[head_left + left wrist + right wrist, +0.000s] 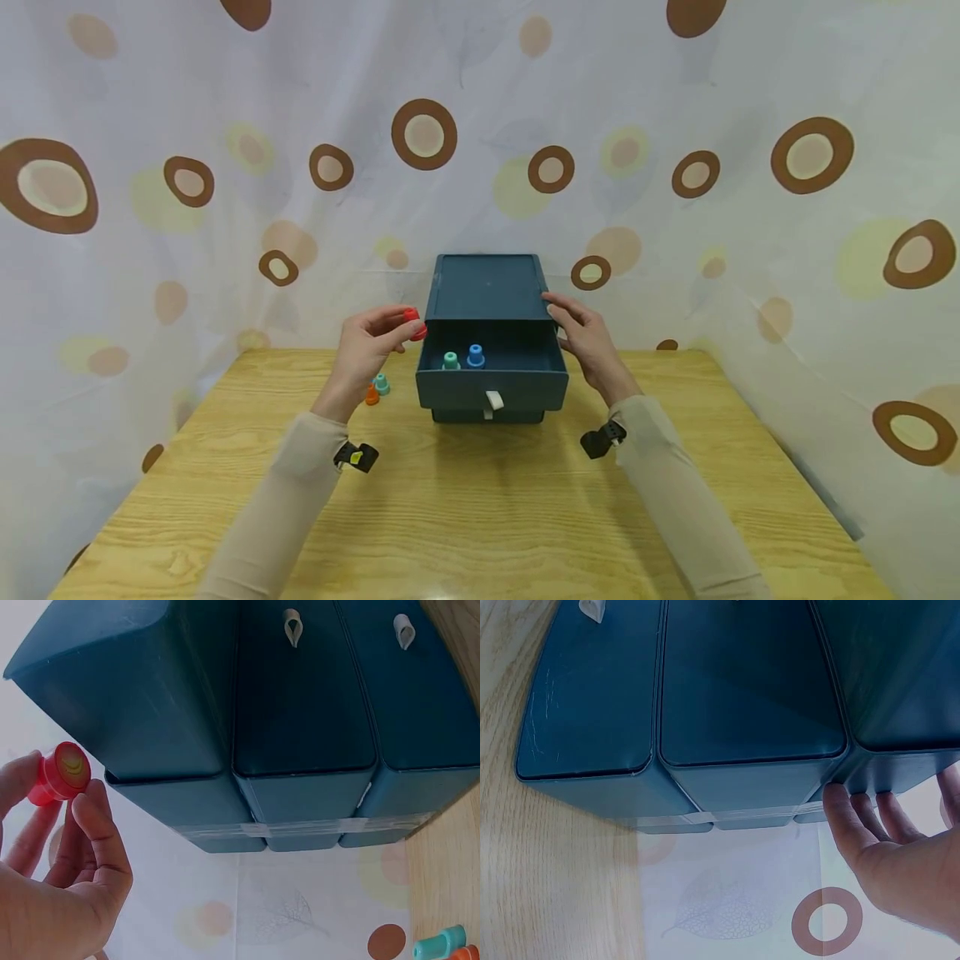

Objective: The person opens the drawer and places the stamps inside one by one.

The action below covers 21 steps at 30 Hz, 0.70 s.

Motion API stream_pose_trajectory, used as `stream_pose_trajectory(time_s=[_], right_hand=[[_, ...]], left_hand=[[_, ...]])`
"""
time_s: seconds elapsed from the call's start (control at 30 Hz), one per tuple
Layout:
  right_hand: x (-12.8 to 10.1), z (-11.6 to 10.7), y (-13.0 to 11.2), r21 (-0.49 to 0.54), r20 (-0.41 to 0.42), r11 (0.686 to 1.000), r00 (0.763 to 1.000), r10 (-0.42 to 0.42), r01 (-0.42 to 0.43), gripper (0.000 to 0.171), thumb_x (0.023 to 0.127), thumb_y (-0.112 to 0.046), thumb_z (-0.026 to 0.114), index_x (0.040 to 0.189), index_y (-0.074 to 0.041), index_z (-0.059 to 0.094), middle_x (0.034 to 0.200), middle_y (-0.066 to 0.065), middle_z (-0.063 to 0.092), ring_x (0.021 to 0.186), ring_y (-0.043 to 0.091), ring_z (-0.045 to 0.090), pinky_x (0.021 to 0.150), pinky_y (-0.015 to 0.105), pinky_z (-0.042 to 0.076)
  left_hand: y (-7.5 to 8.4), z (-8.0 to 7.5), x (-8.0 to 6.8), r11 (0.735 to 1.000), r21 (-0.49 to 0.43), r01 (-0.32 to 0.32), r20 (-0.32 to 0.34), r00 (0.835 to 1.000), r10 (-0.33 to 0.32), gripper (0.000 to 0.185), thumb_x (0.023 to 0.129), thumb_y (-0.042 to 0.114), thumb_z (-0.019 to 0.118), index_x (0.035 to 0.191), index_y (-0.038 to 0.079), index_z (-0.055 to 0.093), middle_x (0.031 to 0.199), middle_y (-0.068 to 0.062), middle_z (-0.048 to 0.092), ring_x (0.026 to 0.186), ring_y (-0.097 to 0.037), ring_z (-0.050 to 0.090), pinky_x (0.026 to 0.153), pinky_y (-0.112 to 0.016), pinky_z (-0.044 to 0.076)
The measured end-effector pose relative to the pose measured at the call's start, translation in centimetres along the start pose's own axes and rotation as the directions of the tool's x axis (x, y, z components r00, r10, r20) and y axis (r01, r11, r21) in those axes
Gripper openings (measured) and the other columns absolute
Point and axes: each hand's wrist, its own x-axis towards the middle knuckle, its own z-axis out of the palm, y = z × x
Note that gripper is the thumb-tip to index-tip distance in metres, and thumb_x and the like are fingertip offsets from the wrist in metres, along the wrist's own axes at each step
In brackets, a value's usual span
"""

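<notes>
My left hand [358, 350] pinches a small red stamp [49, 780] between thumb and fingers, just left of the dark blue drawer cabinet [487, 287]. A yellow crescent mark shows on the stamp's round face in the left wrist view. The cabinet's top drawer [453, 392] is pulled out. Inside it stand a green stamp [450, 362] and a blue stamp [476, 357]. My right hand [592, 343] rests against the cabinet's right side near the top; in the right wrist view its fingertips [835, 793] touch the side wall.
An orange stamp [372, 395] and a teal stamp [382, 384] stand on the wooden table [480, 517], left of the cabinet. Lower drawers with white loop pulls [292, 628] are closed. Clear tape [300, 827] runs across the cabinet's side. A patterned curtain [480, 67] hangs behind.
</notes>
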Motion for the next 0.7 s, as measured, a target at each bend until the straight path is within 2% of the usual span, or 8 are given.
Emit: stream_pose_trajectory(time_s=[0.3,0.7], right_hand=[[0.1,0.0,0.0,-0.002,0.003,1.000,1.000,0.005,-0.005,0.049,0.102,-0.041,0.051,0.146,-0.021,0.048,0.160,0.002,0.031,0.148,0.027,0.027,0.116,0.057,0.029],[0.2,0.0,0.1,-0.006,-0.008,1.000,1.000,0.008,-0.008,0.047,0.102,-0.041,0.050,0.145,-0.022,0.050,0.159,0.002,0.032,0.148,0.028,0.029,0.115,0.057,0.029]], left_hand=[[0.4,0.8,0.1,1.000,0.005,-0.030,0.024,0.999,0.030,0.043,0.088,0.027,0.075,0.123,0.003,0.067,0.100,0.002,0.072,0.082,-0.015,0.068,0.074,-0.031,0.056],[0.9,1.4,0.2,1.000,0.003,-0.023,0.031,0.999,0.023,0.045,0.088,0.026,0.075,0.125,0.001,0.065,0.102,0.001,0.071,0.085,-0.018,0.064,0.070,-0.023,0.053]])
